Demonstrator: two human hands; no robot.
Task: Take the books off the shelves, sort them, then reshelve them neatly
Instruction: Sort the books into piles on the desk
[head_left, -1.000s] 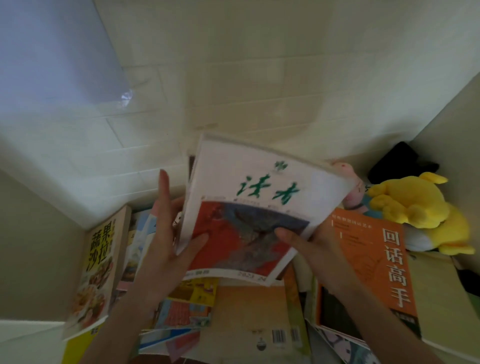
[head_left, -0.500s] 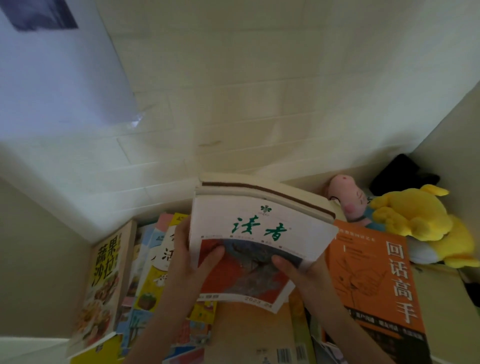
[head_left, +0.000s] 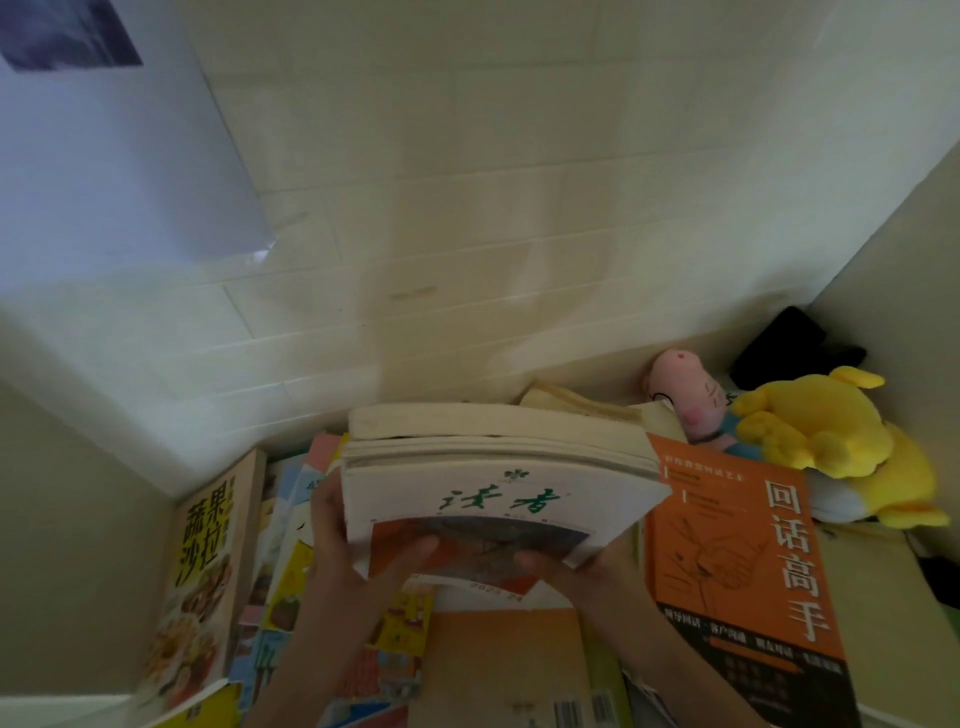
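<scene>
I hold a stack of magazines (head_left: 493, 478) in both hands, its page edges facing up. The top one is white with green characters and a red-orange picture. My left hand (head_left: 358, 561) grips the stack's left side with the thumb on the cover. My right hand (head_left: 576, 577) grips its lower right corner. Below the stack lie loose books: an orange book (head_left: 748, 566) to the right, a salad cookbook (head_left: 202, 571) leaning at the left, and several colourful children's books (head_left: 291, 587) between them.
A yellow plush toy (head_left: 831, 441) and a pink plush toy (head_left: 685, 384) sit at the back right, beside a black object (head_left: 779, 345). A white tiled wall (head_left: 467, 208) rises behind. Beige panels close in left and right. A peach-coloured book (head_left: 504, 654) lies under my wrists.
The magazine has dropped from raised and facing me to low and flatter. More magazines now show behind it as a thick stack. Both hands have shifted to its lower edge.
</scene>
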